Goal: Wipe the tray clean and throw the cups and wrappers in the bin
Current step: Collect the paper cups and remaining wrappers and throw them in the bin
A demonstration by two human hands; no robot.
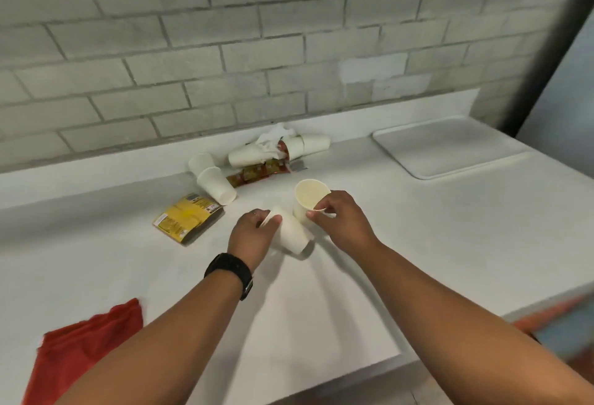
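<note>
Cups in both my hands at the counter's middle: my left hand pinches the rim of a tipped cup while my right hand pinches the rim of an upright cup touching it, a red cloth lying nearer, by my left elbow. Nesting one cup squarely inside the other, with a light pinch so the paper doesn't crumple, seems the tidy way to carry them. Beyond lie a yellow wrapper, more cups, a tissue-stuffed pile by the wall, and the tray far right.
</note>
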